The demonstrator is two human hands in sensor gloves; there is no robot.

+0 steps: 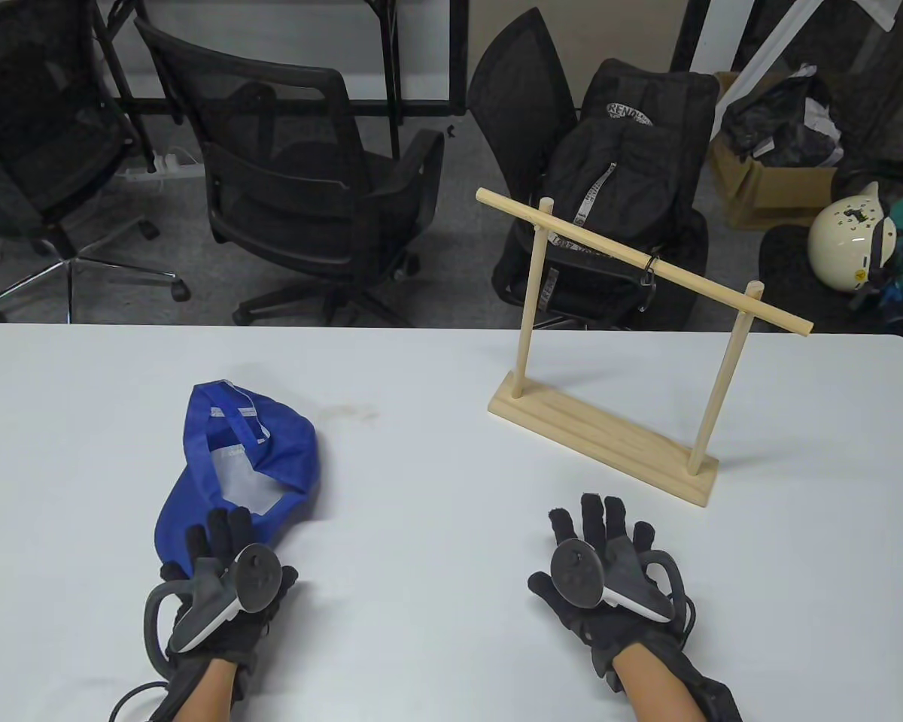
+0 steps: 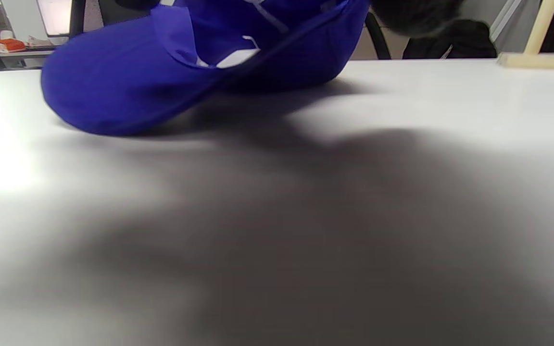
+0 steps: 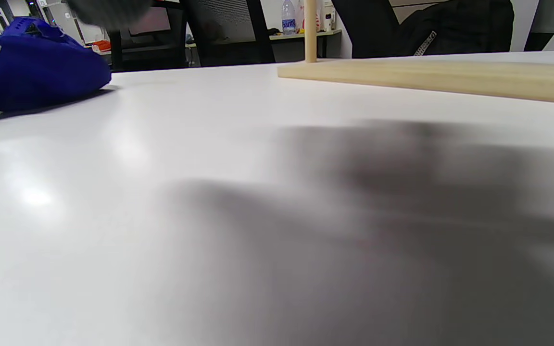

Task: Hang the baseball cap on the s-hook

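Blue cap (image 1: 250,466) upside down on white bench (image 1: 436,602), left hand (image 1: 222,583) fingers over its brim, grip unclear, right hand (image 1: 609,568) spread flat near rack (image 1: 609,444), s-hook (image 1: 649,272) on rail, no legible writing

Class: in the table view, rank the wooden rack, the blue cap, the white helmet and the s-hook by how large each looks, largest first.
1. wooden rack
2. blue cap
3. white helmet; it sits farther from the camera, so its true size may differ
4. s-hook
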